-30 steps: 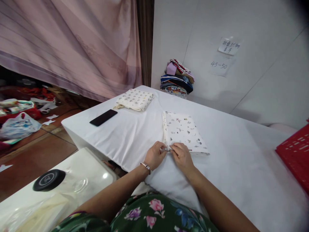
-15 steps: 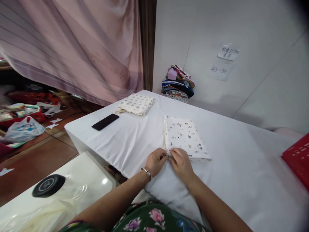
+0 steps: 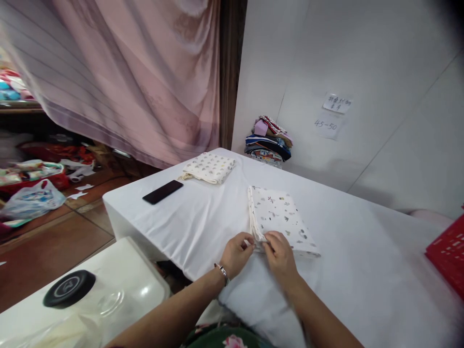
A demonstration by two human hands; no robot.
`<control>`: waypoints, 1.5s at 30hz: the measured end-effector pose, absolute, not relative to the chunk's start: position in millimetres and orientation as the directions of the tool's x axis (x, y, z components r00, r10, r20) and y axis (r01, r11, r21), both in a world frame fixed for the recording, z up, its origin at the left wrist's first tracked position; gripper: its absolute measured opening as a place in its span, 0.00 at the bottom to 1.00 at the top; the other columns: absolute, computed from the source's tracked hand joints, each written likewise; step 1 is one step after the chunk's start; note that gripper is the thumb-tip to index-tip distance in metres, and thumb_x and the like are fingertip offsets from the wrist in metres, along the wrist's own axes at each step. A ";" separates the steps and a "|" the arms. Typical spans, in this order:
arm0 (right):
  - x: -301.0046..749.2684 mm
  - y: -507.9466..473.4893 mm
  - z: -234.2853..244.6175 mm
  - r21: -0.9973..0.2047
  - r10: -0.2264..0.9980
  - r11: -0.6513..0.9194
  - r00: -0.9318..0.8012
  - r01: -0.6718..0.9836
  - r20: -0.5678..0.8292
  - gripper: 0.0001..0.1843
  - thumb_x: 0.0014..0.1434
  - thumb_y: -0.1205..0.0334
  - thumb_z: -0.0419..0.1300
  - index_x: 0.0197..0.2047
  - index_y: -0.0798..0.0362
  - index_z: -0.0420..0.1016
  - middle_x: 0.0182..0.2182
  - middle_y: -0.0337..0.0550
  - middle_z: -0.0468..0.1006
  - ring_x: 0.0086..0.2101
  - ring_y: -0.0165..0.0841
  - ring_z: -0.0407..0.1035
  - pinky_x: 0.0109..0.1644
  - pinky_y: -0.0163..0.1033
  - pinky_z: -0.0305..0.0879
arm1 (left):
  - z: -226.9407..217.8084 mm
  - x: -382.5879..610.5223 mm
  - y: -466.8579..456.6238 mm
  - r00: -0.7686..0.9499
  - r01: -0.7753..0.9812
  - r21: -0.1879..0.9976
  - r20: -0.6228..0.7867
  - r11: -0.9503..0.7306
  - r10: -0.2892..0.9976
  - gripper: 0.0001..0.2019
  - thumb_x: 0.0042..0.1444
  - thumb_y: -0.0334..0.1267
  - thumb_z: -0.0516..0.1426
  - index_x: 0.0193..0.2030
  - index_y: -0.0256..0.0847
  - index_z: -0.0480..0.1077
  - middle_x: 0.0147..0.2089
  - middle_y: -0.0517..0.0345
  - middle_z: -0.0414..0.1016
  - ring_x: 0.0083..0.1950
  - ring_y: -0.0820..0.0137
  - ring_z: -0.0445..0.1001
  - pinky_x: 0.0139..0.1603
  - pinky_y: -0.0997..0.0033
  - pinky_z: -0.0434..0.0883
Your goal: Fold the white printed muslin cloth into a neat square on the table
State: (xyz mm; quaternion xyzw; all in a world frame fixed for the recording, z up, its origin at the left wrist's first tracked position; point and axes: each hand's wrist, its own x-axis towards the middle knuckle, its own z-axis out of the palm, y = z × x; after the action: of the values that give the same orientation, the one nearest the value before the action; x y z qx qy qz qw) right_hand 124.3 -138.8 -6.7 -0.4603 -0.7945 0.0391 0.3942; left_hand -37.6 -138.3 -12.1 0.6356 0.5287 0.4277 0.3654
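Note:
A folded white cloth (image 3: 281, 212) with small grey and green prints lies in front of me on the white-covered table (image 3: 348, 280). My right hand (image 3: 281, 253) pinches the near left corner of this cloth between thumb and fingers. Just left of that corner is my left hand (image 3: 237, 253), its thumb and index finger pressed together; what they hold is too small to make out. A bracelet circles the left wrist. Farther back lies another folded printed cloth (image 3: 212, 166), with a cream cord at its left corner.
A black phone (image 3: 163, 192) rests left of the rear cloth. Folded fabrics (image 3: 268, 140) are piled by the wall. A red basket (image 3: 449, 253) stands at the right edge. On the white surface (image 3: 145, 270) at lower left sit a round black object (image 3: 68, 288) and clear plastic.
My fingers have shifted at the cloth's corner: the left hand has drawn slightly away from the right, and the layered edge shows more. The camera view has tilted up slightly.

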 end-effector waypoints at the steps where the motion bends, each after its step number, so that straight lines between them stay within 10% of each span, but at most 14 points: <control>1: 125.1 -139.3 -6.4 -0.378 0.743 0.594 -0.305 0.710 0.595 0.11 0.60 0.69 0.48 0.41 0.53 0.70 0.38 0.47 0.71 0.39 0.37 0.64 0.43 0.42 0.61 | -13.0 -38.1 -137.9 0.052 0.361 0.920 0.143 -0.152 0.988 0.06 0.49 0.36 0.55 0.34 0.40 0.69 0.23 0.66 0.68 0.23 0.77 0.63 0.26 0.76 0.62; 14: 123.2 -140.0 -16.6 -0.196 0.677 0.656 -0.453 0.729 0.580 0.13 0.60 0.69 0.49 0.45 0.54 0.71 0.37 0.48 0.72 0.38 0.37 0.65 0.40 0.43 0.63 | 1.1 -35.9 -123.2 0.182 0.509 0.741 0.406 -0.439 0.896 0.06 0.52 0.32 0.53 0.37 0.42 0.68 0.41 0.57 0.70 0.39 0.72 0.68 0.41 0.71 0.67; 24: 203.4 -149.6 -17.6 -0.127 0.750 0.585 -0.475 0.801 0.461 0.21 0.60 0.60 0.52 0.57 0.48 0.65 0.51 0.46 0.71 0.51 0.40 0.64 0.56 0.53 0.59 | -5.5 -35.6 -111.5 0.306 0.582 0.635 0.408 -0.508 0.860 0.08 0.53 0.30 0.51 0.26 0.40 0.69 0.34 0.56 0.70 0.38 0.70 0.65 0.41 0.69 0.65; 30: 279.1 -158.6 -29.3 -0.364 0.952 0.191 -0.081 0.912 0.297 0.22 0.61 0.52 0.47 0.55 0.49 0.69 0.55 0.43 0.68 0.57 0.40 0.58 0.62 0.53 0.51 | 1.2 -37.2 -115.2 0.318 0.564 0.651 0.397 -0.508 0.861 0.14 0.58 0.36 0.49 0.24 0.40 0.69 0.35 0.56 0.70 0.38 0.70 0.66 0.42 0.67 0.66; 36: 267.2 -165.0 -27.1 -0.741 0.943 -0.027 0.263 0.671 0.204 0.27 0.56 0.47 0.52 0.56 0.51 0.67 0.55 0.44 0.67 0.55 0.40 0.61 0.60 0.47 0.56 | 3.3 -45.7 -121.8 0.438 0.590 0.496 0.466 -0.637 0.769 0.11 0.52 0.42 0.57 0.41 0.42 0.71 0.44 0.51 0.71 0.47 0.62 0.67 0.47 0.58 0.67; 45: 263.1 -134.9 -6.2 -0.858 0.946 -0.262 0.295 0.441 -0.137 0.34 0.50 0.44 0.57 0.57 0.52 0.65 0.46 0.48 0.73 0.40 0.36 0.71 0.40 0.38 0.69 | 7.8 -39.0 -119.2 0.728 0.539 0.195 0.380 -0.819 0.570 0.29 0.48 0.25 0.52 0.59 0.45 0.58 0.55 0.52 0.67 0.58 0.62 0.62 0.62 0.51 0.52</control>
State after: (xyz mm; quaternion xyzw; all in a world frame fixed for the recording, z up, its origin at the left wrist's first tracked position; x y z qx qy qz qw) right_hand 263.1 -134.9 -6.2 -0.7162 -0.4841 0.3435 0.3670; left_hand -39.0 -119.2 7.8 0.9289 0.2986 0.2161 0.0355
